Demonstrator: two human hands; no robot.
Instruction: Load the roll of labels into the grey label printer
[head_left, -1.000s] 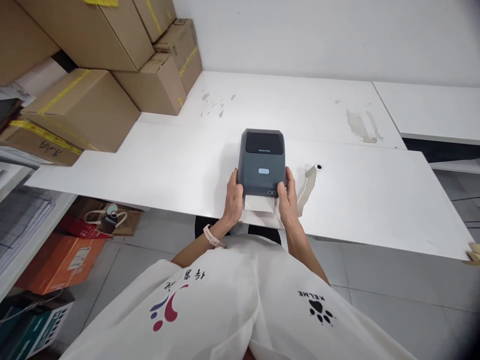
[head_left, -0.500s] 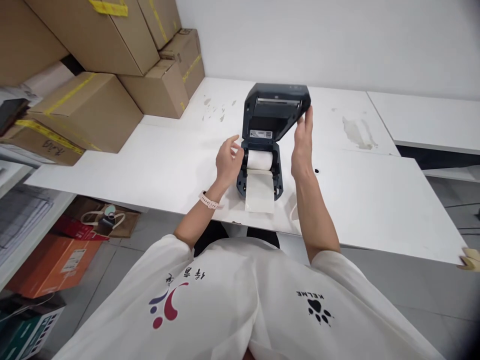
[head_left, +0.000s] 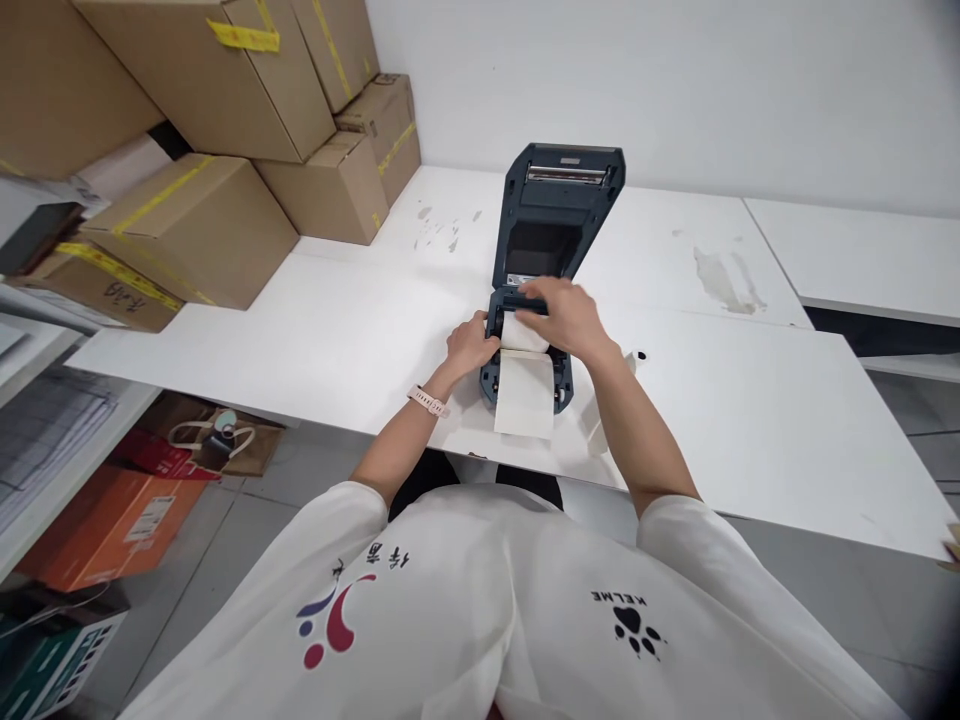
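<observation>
A dark label printer [head_left: 562, 215] stands on the table with its lid raised and tilted back. Inside its base lies a white label roll [head_left: 516, 333], and a strip of label paper [head_left: 524, 396] hangs out over the front. My left hand [head_left: 471, 343] is closed on the left side of the printer base, its thumb by the roll's edge. Over the right part of the roll is my right hand [head_left: 566, 318], fingers apart and curved; whether the fingertips touch the roll I cannot tell.
Cardboard boxes [head_left: 199, 230] are stacked at the left of the white table [head_left: 360, 330]. A small white roll [head_left: 639, 358] lies partly behind my right forearm. An orange box [head_left: 112, 525] and bags stand on the floor at left. A white wall rises behind the table.
The lid has swung further back and my right hand has left its edge, coming down over the roll. My left hand has closed on the side of the base.
</observation>
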